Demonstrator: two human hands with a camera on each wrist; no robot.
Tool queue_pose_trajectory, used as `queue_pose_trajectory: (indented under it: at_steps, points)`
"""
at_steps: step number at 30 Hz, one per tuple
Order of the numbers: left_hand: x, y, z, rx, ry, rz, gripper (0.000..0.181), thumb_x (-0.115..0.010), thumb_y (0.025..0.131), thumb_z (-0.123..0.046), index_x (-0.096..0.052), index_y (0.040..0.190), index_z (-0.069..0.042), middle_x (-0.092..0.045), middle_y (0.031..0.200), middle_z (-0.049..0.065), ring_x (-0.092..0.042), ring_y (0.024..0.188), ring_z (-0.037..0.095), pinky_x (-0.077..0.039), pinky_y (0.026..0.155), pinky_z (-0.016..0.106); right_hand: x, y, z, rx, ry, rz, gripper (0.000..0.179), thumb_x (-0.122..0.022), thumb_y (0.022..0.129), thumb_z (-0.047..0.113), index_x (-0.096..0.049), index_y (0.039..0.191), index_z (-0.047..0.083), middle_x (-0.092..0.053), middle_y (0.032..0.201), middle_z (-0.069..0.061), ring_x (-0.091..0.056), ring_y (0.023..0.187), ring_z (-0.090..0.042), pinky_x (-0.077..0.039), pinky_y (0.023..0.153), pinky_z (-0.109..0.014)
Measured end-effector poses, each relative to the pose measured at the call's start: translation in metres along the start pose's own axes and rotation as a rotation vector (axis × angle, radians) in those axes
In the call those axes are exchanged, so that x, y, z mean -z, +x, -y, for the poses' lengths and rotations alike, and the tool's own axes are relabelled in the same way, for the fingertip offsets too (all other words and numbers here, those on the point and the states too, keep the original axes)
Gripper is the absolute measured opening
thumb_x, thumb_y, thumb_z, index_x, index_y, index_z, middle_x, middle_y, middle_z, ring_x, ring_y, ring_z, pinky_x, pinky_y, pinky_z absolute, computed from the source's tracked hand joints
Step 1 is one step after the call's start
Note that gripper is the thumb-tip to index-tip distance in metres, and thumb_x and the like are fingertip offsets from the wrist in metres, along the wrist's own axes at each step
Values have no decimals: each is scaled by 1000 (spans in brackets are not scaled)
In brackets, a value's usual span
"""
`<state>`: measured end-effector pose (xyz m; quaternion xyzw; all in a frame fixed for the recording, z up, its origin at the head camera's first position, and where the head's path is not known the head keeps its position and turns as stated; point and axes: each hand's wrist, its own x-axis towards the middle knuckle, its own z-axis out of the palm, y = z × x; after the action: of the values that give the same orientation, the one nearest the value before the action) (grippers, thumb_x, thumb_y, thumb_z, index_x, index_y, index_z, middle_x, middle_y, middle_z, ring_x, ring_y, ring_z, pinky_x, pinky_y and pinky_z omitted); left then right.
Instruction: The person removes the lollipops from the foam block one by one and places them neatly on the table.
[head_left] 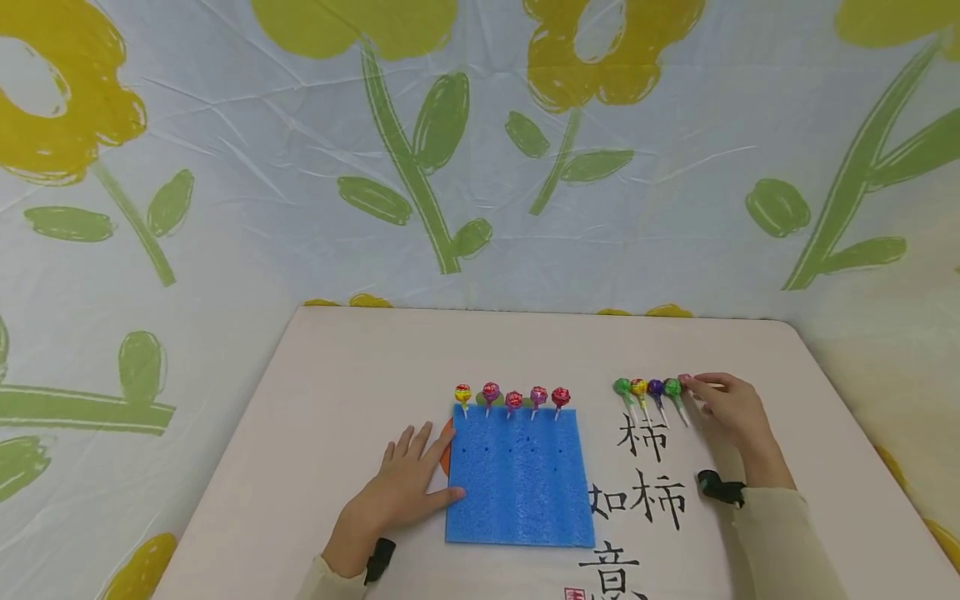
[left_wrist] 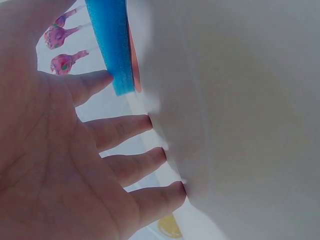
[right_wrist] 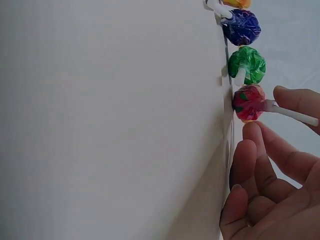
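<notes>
My left hand [head_left: 408,487] lies with fingers spread at the left side of a blue foam block [head_left: 517,492]. Its thumb and index finger touch the block; the other fingertips rest on the table. Several wrapped lollipops, among them a yellow one [head_left: 462,393] and a dark red one [head_left: 561,397], stand in a row along the block's far edge. At the right, my right hand [head_left: 731,408] pinches a pink lollipop [right_wrist: 249,102] between thumb and index finger, its stick tilted up off the table. Beside it is a green lollipop [right_wrist: 247,65].
Left of the pink lollipop, purple [head_left: 656,387], yellow [head_left: 638,387] and another green lollipop [head_left: 622,386] lie in a row. Several small holes dot the block. Black written characters [head_left: 642,439] mark the pale tabletop [head_left: 360,358]. Flowered cloth [head_left: 300,167] hangs behind.
</notes>
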<state>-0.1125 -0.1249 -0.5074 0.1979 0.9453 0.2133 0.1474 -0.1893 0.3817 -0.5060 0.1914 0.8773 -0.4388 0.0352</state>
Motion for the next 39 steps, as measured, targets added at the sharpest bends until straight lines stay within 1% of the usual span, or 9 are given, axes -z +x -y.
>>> queue_pose_trajectory:
  at_steps: [3,8,13,18,22,25,29,32,39]
  points:
    - [1,0,0,2,3,2,87,-65,91,-58,-30,159,-16,-23,160,24,-15,146,51,-15,110,72,1,-2,1,-10,3,-16,63,-55,101,43,-51,137,-8,-54,128,-31,-55,94,-29,-45,57,-18]
    - [2,1,-1,7,7,2,87,-65,91,-58,-30,159,-16,-24,160,24,-15,146,51,-15,110,72,2,-4,3,-18,8,-16,62,-53,102,42,-50,139,-7,-52,129,-30,-55,99,-32,-45,56,-17]
    - [2,0,-3,9,9,4,87,-65,91,-58,-30,159,-16,-24,160,24,-15,146,51,-15,110,71,4,-8,7,-27,15,-40,63,-53,102,45,-49,140,-5,-52,129,-29,-54,99,-34,-45,65,-27]
    - [5,-1,-6,6,-4,7,86,-66,91,-56,-31,158,-15,-24,160,25,-16,145,51,-15,110,71,2,-23,25,50,25,-106,61,-55,101,45,-52,140,-2,-52,130,-27,-53,101,-32,-45,70,-29]
    - [8,-4,-8,4,-12,6,86,-67,91,-55,-31,158,-14,-25,159,25,-16,145,52,-15,110,71,-7,-40,45,119,74,-123,59,-55,100,47,-54,140,3,-58,123,-18,-58,102,-30,-43,77,-33]
    - [9,-5,-9,2,-17,3,86,-67,91,-53,-31,158,-14,-25,159,26,-16,145,52,-15,110,72,-16,-52,57,165,138,-91,58,-56,100,48,-54,140,5,-60,120,-11,-60,101,-23,-42,81,-34]
    - [8,-5,-8,-2,-12,-3,85,-67,92,-53,-31,158,-14,-24,159,26,-16,145,52,-15,110,72,-33,-62,67,251,201,-39,54,-58,101,42,-54,138,3,-61,119,-8,-60,99,-14,-49,81,-25]
    - [7,-4,-7,-3,-10,-4,85,-67,92,-53,-31,158,-14,-24,160,25,-16,145,52,-15,110,72,-46,-65,72,300,242,5,50,-59,102,37,-55,136,2,-61,117,-10,-63,99,-17,-52,80,-22]
    - [3,-2,-3,-1,-5,-5,86,-66,91,-56,-30,159,-16,-23,160,24,-15,145,51,-15,110,72,-71,-67,80,306,337,107,49,-61,101,35,-55,135,1,-61,122,-16,-63,102,-18,-53,81,-20]
